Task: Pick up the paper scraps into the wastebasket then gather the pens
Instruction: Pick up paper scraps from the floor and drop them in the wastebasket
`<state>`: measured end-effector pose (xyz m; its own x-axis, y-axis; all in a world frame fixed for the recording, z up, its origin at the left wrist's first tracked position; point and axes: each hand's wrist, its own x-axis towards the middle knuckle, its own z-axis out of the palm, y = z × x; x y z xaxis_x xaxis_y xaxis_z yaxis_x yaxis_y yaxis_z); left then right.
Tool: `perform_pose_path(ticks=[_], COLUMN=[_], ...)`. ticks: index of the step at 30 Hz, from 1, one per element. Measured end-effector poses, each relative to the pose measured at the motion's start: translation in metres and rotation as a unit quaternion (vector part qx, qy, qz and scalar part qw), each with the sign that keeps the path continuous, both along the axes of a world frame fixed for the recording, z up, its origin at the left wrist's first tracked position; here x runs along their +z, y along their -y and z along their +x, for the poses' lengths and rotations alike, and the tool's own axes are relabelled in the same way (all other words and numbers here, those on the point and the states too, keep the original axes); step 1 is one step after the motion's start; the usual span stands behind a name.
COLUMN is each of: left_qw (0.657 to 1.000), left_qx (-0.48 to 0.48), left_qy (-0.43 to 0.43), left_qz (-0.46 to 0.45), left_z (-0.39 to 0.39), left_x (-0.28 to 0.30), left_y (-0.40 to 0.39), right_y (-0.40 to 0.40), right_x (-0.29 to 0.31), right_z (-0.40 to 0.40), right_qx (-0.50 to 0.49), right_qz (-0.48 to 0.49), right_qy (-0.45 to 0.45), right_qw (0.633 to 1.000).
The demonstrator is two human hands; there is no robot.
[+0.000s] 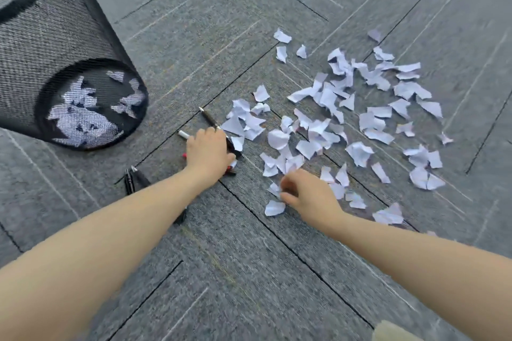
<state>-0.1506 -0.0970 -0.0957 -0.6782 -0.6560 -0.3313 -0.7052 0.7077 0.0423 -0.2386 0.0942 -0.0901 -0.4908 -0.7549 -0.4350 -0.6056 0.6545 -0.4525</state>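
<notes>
Several white paper scraps (pixel 360 108) lie scattered over the grey carpet on the right. A black mesh wastebasket (pixel 55 36) stands at the upper left, and scraps show through its mesh at the bottom. My left hand (pixel 209 151) is down on the floor over a cluster of pens, its fingers curled and hidden from me. A black pen (pixel 210 118) and a white-tipped pen (pixel 183 134) stick out beyond it. A red pen (pixel 230 171) shows under the thumb. My right hand (pixel 307 192) pinches a small scrap (pixel 274 189) between thumb and forefinger.
Two black pens (pixel 134 178) lie left of my left forearm, and another dark pen (pixel 180 217) pokes out beneath it. Dark seams cross the carpet tiles. A beige object (pixel 393 332) sits at the bottom edge.
</notes>
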Motion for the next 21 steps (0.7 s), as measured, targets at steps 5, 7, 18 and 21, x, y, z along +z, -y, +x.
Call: perform_pose_path(ticks=[5,7,18,21], left_qw=[0.992,0.990,0.997,0.993], left_qx=[0.084,0.093,0.035,0.053], left_qy=[-0.033,-0.047,-0.032,-0.015], left_qz=[0.086,0.094,0.059,0.107], left_z=[0.004,0.012,0.027,0.028], left_x=[-0.003,-0.004,-0.003,-0.001], left_y=[-0.003,-0.006,-0.021,-0.022], right_y=[0.008,0.011,0.006,0.006], right_x=[-0.007,-0.010,-0.010,-0.012], right_z=[0.011,0.009,-0.005,-0.002], right_qx=[-0.056,-0.075,-0.060,-0.059], right_qz=[-0.004,-0.004,-0.036,-0.046], right_qy=[-0.015,-0.014,0.045,0.038], right_qw=[0.998,0.997,0.997,0.996])
